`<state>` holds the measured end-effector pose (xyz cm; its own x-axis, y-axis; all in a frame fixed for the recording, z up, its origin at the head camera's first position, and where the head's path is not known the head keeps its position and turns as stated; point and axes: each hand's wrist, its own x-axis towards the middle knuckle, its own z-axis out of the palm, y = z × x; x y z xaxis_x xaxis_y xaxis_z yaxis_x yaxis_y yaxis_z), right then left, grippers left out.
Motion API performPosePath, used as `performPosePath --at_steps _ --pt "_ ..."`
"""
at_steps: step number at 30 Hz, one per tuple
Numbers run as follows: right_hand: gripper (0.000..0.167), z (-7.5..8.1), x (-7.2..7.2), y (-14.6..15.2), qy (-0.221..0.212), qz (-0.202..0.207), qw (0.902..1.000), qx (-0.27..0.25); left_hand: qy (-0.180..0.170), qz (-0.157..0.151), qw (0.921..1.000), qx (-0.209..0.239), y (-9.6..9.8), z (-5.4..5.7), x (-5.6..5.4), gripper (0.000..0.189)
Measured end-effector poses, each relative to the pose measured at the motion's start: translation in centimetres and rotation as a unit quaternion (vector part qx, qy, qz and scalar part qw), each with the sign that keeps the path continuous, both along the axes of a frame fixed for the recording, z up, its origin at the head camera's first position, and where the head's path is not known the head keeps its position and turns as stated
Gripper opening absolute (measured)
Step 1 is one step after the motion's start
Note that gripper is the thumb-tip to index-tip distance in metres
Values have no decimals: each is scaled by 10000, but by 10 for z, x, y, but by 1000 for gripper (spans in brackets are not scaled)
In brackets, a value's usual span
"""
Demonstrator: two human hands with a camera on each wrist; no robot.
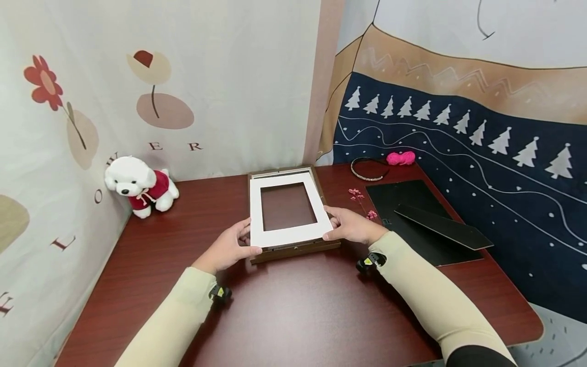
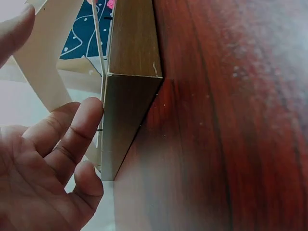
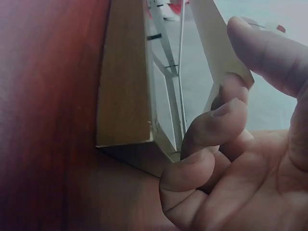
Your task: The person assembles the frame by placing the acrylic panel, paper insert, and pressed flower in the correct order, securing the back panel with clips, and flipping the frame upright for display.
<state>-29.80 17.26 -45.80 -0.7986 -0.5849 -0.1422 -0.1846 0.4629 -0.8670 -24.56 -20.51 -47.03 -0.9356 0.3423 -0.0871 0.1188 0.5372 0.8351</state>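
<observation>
Both hands hold a white picture mat (image 1: 291, 235) with a rectangular window, one at each side near its front corners. Under it lies a brown wooden picture frame (image 1: 295, 251) on the table. My left hand (image 1: 227, 247) pinches the mat's left edge, thumb on top. On the opposite edge, my right hand (image 1: 354, 226) pinches it with thumb above and curled fingers below. In the right wrist view a gap separates the mat (image 3: 211, 43) from the frame (image 3: 125, 72). A fingertip of the left hand (image 2: 53, 163) is right at the frame's side (image 2: 132, 101) in the left wrist view.
To the right, a black backing board (image 1: 408, 193) lies with its stand leg (image 1: 442, 225) angled across it. Behind are a headband (image 1: 367, 178), pink yarn (image 1: 401, 158) and a pink flower sprig (image 1: 356, 194). A white plush dog (image 1: 133, 176) sits at the back left of the table (image 1: 284, 316).
</observation>
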Motion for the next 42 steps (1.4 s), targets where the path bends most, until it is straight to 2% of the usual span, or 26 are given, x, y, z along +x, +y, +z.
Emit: performPosePath --at_steps 7,16,24,33,42 --pt "97 1 -6 1 -199 -96 9998 10 77 67 9997 -220 4 1 -7 98" --pt "85 1 -13 1 -61 -30 10000 -52 107 288 9983 -492 10 -2 -9 88" --pt "87 -1 -15 2 -135 -88 9999 23 221 142 9956 -901 13 -2 -11 86" --pt "86 -4 -10 0 218 -96 9984 510 11 56 9933 -1157 7 1 -13 81" --pt "87 -9 -7 -5 570 -156 9920 1114 -4 174 9892 -1457 6 -2 -14 81"
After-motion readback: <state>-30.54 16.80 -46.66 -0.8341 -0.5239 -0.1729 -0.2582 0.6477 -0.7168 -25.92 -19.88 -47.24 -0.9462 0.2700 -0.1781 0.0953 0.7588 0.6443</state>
